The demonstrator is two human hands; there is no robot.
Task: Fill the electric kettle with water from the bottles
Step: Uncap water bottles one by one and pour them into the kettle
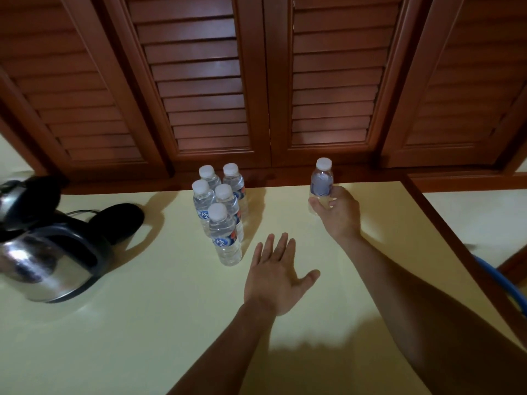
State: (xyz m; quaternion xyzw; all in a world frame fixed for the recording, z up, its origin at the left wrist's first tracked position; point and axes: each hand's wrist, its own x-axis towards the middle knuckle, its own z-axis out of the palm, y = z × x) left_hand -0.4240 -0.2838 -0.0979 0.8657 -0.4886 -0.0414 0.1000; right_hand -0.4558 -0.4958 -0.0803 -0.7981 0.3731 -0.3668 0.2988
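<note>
- The electric kettle (48,260) stood at the left edge of the table (142,337), off its black base (119,220), which lay just behind it. Its lid (17,198) was tipped up, so the mouth seemed ready for pouring, though that part was blurred.
- Five capped bottles (219,212) stood upright in a tight cluster mid-table, well apart from the kettle.
- The left hand (273,275) was spread flat with straight fingers and held nothing, just right of the nearest bottle. Whether it touched the table could not be told.
- The right hand (340,218) was curled round the lower half of a sixth bottle (321,181), which was upright with its white cap (323,163) on.
- The step looked to be uncapping. The free left hand would best pinch and twist the cap while the right held firm without squeezing, since thin plastic could spurt water.
- The carry to the kettle would need to pass clear of the cluster.
</note>
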